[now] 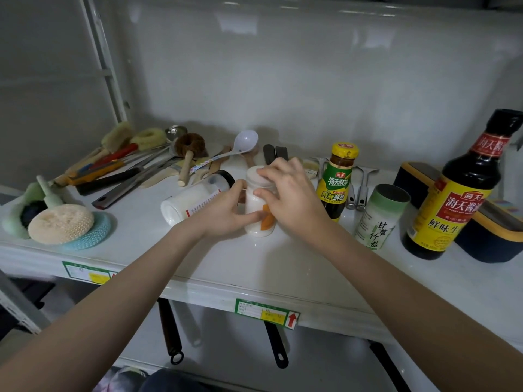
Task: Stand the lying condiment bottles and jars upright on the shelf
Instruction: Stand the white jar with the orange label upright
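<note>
A small white jar (256, 206) with an orange label stands upright at the middle of the white shelf (283, 267). My left hand (223, 212) grips its left side and my right hand (291, 196) holds its lid and right side. Just behind to the left, a white jar with a black cap (192, 199) lies on its side. To the right stand an oyster sauce bottle with a yellow cap (338, 179), a green and white salt canister (379, 216) and a big dark soy sauce bottle (458, 190).
Brushes, ladles and a white spoon (243, 144) lie at the back left. A sponge on a blue dish (60, 223) sits at the left front. A dark box with a yellow rim (492, 236) stands at the far right. Pan handles (276, 346) hang below the shelf.
</note>
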Available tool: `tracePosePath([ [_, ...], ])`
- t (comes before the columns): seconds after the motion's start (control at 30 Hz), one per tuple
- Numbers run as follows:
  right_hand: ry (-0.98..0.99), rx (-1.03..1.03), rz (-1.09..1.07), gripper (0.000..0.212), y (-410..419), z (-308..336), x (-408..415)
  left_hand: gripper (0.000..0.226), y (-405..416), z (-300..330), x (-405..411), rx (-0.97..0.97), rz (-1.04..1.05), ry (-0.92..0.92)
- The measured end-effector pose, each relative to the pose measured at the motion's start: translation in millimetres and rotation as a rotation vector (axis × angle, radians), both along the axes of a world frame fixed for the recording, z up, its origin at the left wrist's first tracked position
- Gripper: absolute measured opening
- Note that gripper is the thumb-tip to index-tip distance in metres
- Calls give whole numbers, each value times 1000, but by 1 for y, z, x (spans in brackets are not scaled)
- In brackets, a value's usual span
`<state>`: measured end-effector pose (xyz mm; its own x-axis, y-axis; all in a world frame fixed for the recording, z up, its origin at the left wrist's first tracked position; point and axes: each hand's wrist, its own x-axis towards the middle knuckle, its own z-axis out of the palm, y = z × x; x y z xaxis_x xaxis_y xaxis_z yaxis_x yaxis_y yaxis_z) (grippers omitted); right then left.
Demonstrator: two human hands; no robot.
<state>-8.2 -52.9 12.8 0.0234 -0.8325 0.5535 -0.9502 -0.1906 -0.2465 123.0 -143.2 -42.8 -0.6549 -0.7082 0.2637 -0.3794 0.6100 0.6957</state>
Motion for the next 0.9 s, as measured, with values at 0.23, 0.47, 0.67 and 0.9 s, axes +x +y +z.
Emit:
tracePosePath([
  [0.23,-47,37,51,29,-2,14,-6,54,1,10,1,61,-57,143],
  [0.47,-50,186,100,28,-8,22,-4,59,9,22,-7,-65,-28,281],
  [0.67,4,201,-14,39,-14,26,-10,66,10,24,-4,131,-79,273],
  [0.9,132,145,-91,47,-20,32,-9,47,10,21,-6,120,-72,262],
])
